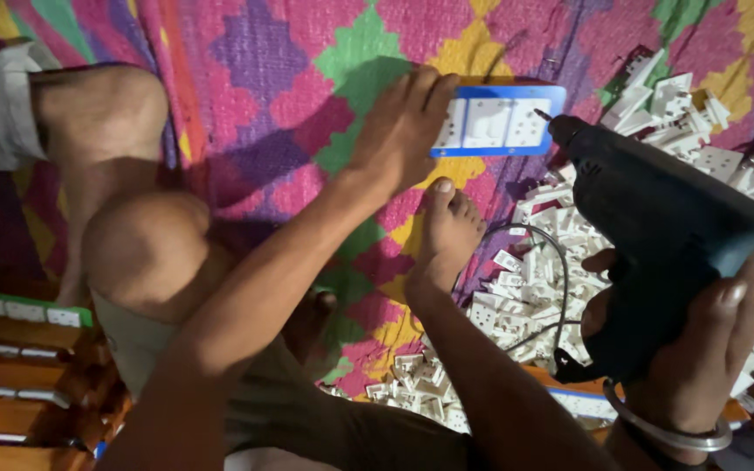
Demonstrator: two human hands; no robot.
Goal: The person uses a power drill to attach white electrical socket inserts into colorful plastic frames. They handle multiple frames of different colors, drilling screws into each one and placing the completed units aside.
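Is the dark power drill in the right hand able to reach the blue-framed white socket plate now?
Probably yes: the drill tip already meets the plate at its right edge; the left hand covers only the left end.

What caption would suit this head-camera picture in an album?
Left hand steadies a blue-framed switch board on a colourful mat; right hand aims a drill at it.

Pretty dim indoor light with strong, saturated colours. The drill (656, 227) is nearly a dark silhouette, and the hand (399, 131) throws a soft shadow on the mat (263, 78). Slight blur all over, softer toward the bottom edge.
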